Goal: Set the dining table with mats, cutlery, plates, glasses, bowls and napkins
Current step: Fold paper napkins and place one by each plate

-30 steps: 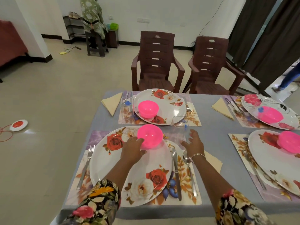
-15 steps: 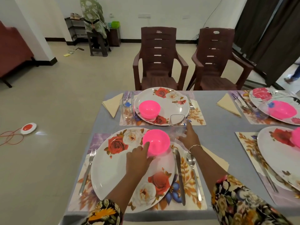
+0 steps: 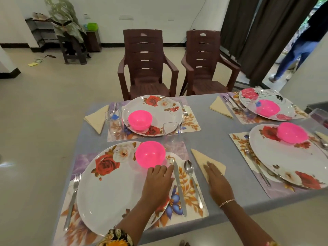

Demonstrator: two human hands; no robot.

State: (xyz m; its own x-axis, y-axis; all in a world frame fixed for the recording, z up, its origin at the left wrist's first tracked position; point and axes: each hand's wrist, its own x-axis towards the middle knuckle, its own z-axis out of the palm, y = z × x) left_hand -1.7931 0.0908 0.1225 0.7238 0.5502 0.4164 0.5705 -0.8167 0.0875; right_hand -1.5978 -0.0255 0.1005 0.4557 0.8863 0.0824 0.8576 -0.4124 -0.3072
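My right hand (image 3: 219, 181) lies flat, palm down, fingers together, pressing on the cream folded triangular paper napkin (image 3: 206, 161). It grips nothing. The napkin rests on the grey table (image 3: 209, 139) just beside the right edge of the near floral placemat (image 3: 188, 183), with its long axis running from a point toward the far edge of the table back to a wide end under my palm. My fingertips cover that wide end; the pointed end is clear of them.

My left hand (image 3: 158, 181) rests open on the right part of the large white rose-patterned plate (image 3: 106, 185), fingertips touching the near side of the bright pink plastic bowl (image 3: 150, 154), which stands at the far right of that plate. This hand also holds nothing.

Between the two hands, on the placemat, lie the steel table knife (image 3: 179, 185) and the steel spoon (image 3: 192, 181), roughly parallel, handles toward the near edge. The steel fork (image 3: 71, 197) lies at the left of the plate.

The clear square tumbler (image 3: 171, 128) stands beyond the far right corner of the placemat, well apart from both hands.

Judgement: this setting appears nearly complete. Any further straightening of the napkin belongs to the right hand, which is already on it. The napkin lies to the right of the spoon without touching it.
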